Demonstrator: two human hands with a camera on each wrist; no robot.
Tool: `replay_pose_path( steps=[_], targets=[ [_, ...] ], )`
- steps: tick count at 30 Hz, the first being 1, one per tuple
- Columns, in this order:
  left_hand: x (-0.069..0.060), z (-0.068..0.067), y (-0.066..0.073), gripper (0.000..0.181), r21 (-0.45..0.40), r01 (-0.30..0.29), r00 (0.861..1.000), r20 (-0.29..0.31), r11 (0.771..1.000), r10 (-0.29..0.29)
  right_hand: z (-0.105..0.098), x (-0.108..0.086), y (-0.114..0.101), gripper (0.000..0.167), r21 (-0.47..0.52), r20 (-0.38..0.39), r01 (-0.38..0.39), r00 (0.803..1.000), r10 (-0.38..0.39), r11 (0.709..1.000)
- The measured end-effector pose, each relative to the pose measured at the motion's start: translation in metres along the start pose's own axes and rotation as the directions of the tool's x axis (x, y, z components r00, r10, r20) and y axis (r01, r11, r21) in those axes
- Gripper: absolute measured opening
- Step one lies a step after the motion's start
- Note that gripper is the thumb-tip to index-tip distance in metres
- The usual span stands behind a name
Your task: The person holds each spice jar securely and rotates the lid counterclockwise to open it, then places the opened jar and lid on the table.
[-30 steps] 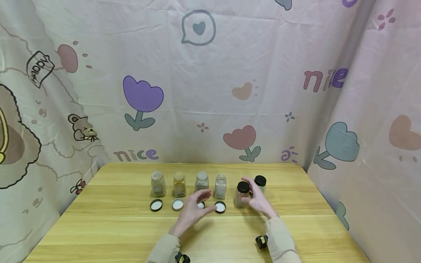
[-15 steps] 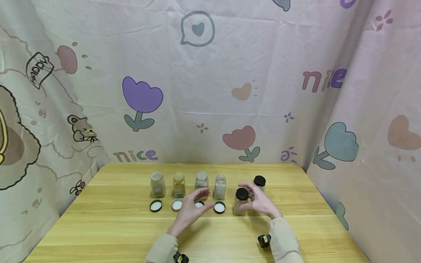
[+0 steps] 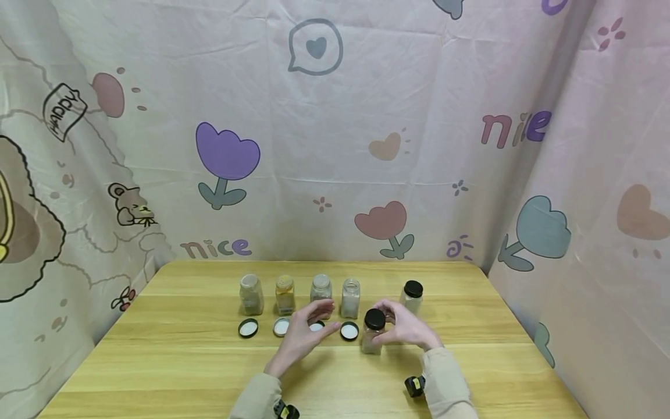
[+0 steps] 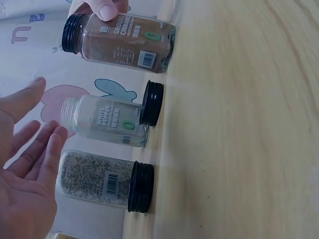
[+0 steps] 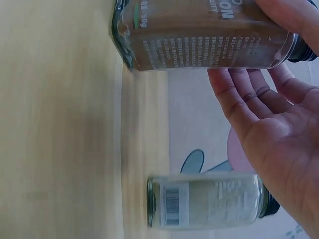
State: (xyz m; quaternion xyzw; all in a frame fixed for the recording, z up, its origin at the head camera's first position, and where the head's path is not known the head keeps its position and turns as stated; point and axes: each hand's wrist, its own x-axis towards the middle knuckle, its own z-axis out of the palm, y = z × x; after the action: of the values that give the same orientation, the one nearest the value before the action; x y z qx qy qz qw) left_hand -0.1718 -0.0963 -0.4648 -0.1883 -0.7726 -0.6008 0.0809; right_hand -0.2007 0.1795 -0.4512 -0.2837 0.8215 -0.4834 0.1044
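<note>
My right hand grips a square glass jar of brown ground cinnamon with a black lid on it, thumb on the near side and fingers behind. I cannot tell whether the jar's base touches the table. My left hand hovers with its fingers apart and holds nothing. It is near an uncapped white pepper jar and a jar of grey flakes. Their black lids, a white-lined one and another, lie in front of them. In the head view the left hand partly hides the flakes jar and its lid.
On the wooden table, an open jar of greenish contents and an open yellow spice jar stand at left, with lids before them. A black-lidded jar of pale powder stands behind the right hand. A printed curtain hangs behind.
The right hand has brought the cinnamon jar toward me and to the left, away from the pale powder jar. The left hand stays almost where it was.
</note>
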Motion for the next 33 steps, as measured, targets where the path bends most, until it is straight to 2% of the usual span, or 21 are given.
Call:
replay_pose_path(
  steps=[6, 11, 14, 19, 25, 30, 33],
  targets=[
    [0.0, 0.0, 0.002, 0.045, -0.015, -0.076, 0.997, 0.004, 0.997, 0.076, 0.013, 0.008, -0.004, 0.056, -0.03, 0.031, 0.048, 0.998, -0.047, 0.998],
    [-0.002, -0.001, 0.004, 0.037, 0.01, -0.174, 0.984, 0.033, 0.985, 0.174, 0.023, 0.013, -0.01, 0.057, -0.063, 0.041, 0.067, 0.997, -0.065, 0.996],
    [-0.002, -0.001, 0.003, 0.036, -0.003, -0.207, 0.977, 0.056, 0.978, 0.207, 0.029, 0.016, -0.015, 0.058, -0.089, 0.041, 0.069, 0.997, -0.066, 0.994],
    [-0.002, -0.001, 0.002, 0.038, -0.023, -0.232, 0.969, 0.077, 0.973, 0.233, 0.039, 0.023, -0.022, 0.058, -0.126, 0.035, 0.06, 0.998, -0.056, 0.99],
    [-0.002, -0.002, 0.003, 0.04, -0.016, -0.231, 0.968, 0.094, 0.973, 0.232, 0.048, 0.027, -0.026, 0.063, -0.122, -0.004, 0.033, 0.999, -0.033, 0.992],
    [-0.002, -0.001, 0.002, 0.042, 0.007, -0.272, 0.955, 0.123, 0.962, 0.269, 0.051, 0.027, -0.024, 0.07, -0.16, -0.007, 0.025, 1.0, -0.026, 0.987],
    [-0.002, -0.001, 0.002, 0.042, 0.001, -0.266, 0.952, 0.155, 0.964, 0.263, 0.051, 0.026, -0.022, 0.069, -0.179, 0.0, 0.029, 1.0, -0.029, 0.983]
  ],
)
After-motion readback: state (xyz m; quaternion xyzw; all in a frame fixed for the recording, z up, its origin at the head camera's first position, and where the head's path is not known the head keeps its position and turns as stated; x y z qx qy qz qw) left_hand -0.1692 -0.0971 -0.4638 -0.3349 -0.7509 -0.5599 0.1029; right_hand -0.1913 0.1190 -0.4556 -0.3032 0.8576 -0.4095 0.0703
